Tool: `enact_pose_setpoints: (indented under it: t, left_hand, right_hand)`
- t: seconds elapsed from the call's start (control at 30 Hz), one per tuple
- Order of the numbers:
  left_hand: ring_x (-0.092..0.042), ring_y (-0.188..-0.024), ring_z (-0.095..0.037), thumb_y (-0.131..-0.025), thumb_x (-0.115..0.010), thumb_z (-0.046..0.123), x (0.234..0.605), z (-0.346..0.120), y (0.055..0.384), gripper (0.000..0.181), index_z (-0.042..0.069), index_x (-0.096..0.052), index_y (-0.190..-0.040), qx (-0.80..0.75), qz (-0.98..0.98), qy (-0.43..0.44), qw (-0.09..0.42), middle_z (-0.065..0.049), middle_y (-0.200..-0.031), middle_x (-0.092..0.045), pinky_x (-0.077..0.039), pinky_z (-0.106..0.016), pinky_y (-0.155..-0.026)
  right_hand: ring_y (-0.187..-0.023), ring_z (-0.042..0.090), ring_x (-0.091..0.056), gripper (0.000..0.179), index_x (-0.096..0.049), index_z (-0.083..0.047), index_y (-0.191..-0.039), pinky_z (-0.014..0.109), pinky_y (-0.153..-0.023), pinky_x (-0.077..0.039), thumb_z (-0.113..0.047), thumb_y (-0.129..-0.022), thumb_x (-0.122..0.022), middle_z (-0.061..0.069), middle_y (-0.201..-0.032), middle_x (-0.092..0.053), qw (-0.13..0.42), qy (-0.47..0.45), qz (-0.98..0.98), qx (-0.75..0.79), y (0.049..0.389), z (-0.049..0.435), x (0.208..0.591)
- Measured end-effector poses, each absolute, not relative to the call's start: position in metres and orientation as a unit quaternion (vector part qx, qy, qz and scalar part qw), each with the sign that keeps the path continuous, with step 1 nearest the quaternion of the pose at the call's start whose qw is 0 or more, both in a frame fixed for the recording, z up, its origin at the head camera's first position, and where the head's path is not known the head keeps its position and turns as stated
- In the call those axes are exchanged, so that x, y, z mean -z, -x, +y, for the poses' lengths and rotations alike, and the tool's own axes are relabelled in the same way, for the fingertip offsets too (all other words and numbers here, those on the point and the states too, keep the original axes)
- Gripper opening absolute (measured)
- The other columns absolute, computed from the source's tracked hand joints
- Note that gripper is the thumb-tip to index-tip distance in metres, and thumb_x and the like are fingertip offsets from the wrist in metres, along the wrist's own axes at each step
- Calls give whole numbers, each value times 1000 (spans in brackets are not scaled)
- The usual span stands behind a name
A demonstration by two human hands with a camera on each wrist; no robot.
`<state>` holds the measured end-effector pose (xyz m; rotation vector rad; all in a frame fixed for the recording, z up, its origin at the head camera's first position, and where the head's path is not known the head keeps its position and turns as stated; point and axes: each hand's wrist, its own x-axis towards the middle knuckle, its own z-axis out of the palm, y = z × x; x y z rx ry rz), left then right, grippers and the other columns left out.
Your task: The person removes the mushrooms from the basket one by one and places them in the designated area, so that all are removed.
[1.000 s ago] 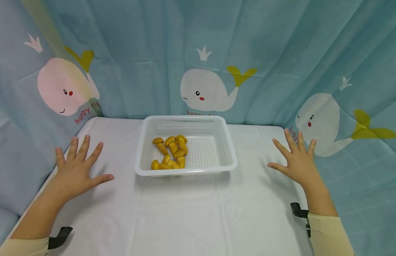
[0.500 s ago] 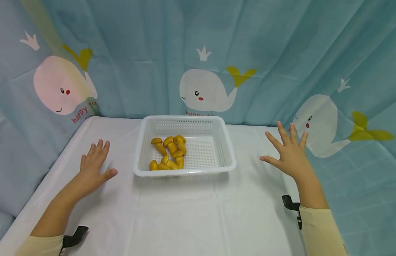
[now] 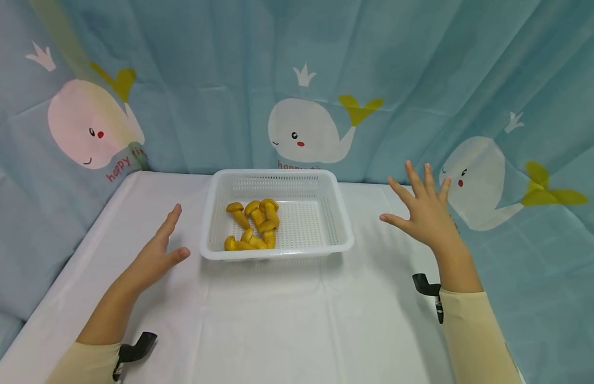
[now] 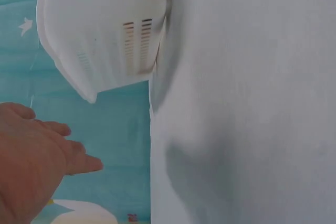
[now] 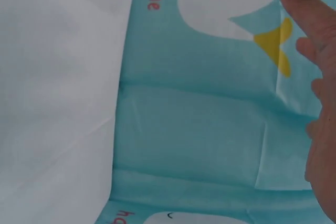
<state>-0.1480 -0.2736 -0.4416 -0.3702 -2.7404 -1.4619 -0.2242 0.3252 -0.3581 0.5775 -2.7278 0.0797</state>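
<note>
A white plastic basket with slotted walls stands near the back of the table. Several yellow-brown mushrooms lie in its left half. My left hand hovers to the left of the basket, turned edge-up, thumb toward the basket and fingers straight. In the left wrist view the basket's outer wall shows above that hand's fingers. Off to the basket's right, my right hand is held in the air with fingers spread, back of the hand upward. Neither hand holds anything.
A white cloth covers the table. Behind it and at both sides hangs a blue curtain printed with whales. Each wrist carries a black camera mount beside a cream sleeve.
My left hand has moved right, toward the basket, and turned from palm-down with fingers spread to edge-up. The right hand has shifted left and farther forward, fingers still spread. The basket and mushrooms stay put.
</note>
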Motion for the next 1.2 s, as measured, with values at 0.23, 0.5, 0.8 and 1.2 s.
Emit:
enact_pose_setpoints:
  t: [0.23,0.5,0.8,1.2]
  left_hand:
    - [1,-159,-36,-90,-70,61,446,-260,153,105,36,0,-164,500,-855,136,4,1,-173,2,-14,-72,-119]
    - [-12,-159,-29,-93,-78,26,457,-253,155,103,27,-4,-165,563,-808,174,-3,0,-173,-8,-28,-7,-114]
    - [-13,-158,-31,-89,-81,13,466,-250,157,107,24,-8,-166,567,-805,174,-13,1,-173,-7,-31,-11,-114]
    - [-11,-158,-6,-86,-84,13,472,-242,155,110,28,-9,-166,503,-851,151,17,5,-173,-5,-21,1,-109]
  right_hand:
    - [-157,39,16,87,-30,-27,-163,75,-114,20,-51,-92,-74,5,-173,8,149,-218,-959,-101,231,303,345]
    - [-158,38,14,85,-27,-28,-164,73,-117,18,-50,-94,-71,6,-174,5,138,-235,-954,-123,244,274,336]
    - [-158,40,8,81,-29,-27,-163,74,-119,9,-47,-96,-70,6,-174,2,140,-245,-953,-111,258,240,323]
    - [-158,39,-7,79,-29,-27,-163,73,-122,-2,-48,-97,-68,6,-173,-9,129,-252,-952,-118,280,205,316]
